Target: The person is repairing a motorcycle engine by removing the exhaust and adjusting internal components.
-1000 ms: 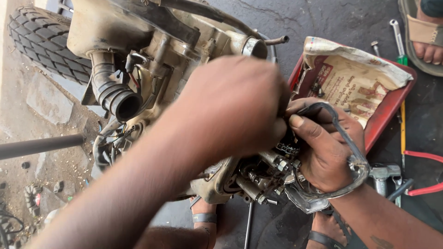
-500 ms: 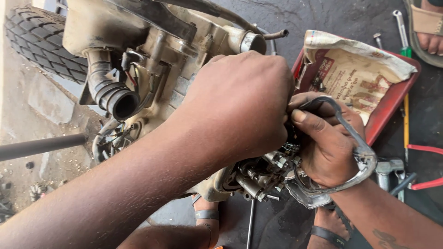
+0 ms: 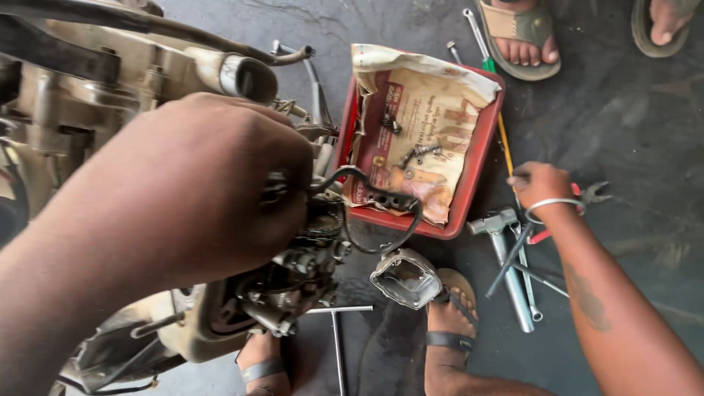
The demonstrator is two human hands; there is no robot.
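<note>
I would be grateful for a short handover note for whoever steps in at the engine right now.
Left hand: closed on the carburettor area of the engine, gripping parts where a black hose loops out.
Right hand: away from the engine, down among the tools on the floor beside the red tray; what it grips cannot be told.
Things: loose screws lie on paper in the tray; a metal cover hangs below the engine; a T-handle wrench lies by the feet.
Done: some screws out.
Left: carburettor still on the engine.
</note>
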